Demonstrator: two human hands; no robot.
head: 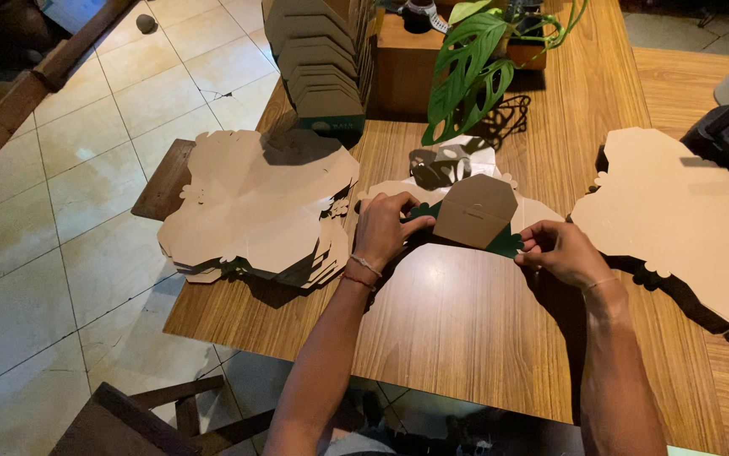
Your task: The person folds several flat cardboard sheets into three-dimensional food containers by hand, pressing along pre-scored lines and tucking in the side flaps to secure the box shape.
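Both my hands are on one flat brown cardboard box blank (474, 209) lying near the middle of the wooden tabletop (457, 329), between the two stacks. My left hand (386, 228) grips the blank's left side, fingers (398, 205) curled closed over the edge where a dark green inner face shows; my right hand (560, 252) pinches the right side, fingers closed on a green scalloped flap (505, 243). The centre panel stands tilted up between the hands, so the fold is partly made. To do this fold well, I judge I should keep both sides rising evenly, press along the scored crease rather than beside it, and keep the base flat against the tabletop so the panel does not skew. The scalloped tabs look thin; pulling from their tips could bend or tear them, so a hold close to the crease seems safer. To my left a thick pile of unfolded blanks (255, 207) hangs partly over the tabletop's edge, just beside my left hand. To my right lies another flat stack (677, 219), near but apart from my right hand. Behind stand a row of nested folded boxes (318, 59) and a potted plant with split leaves (470, 67).
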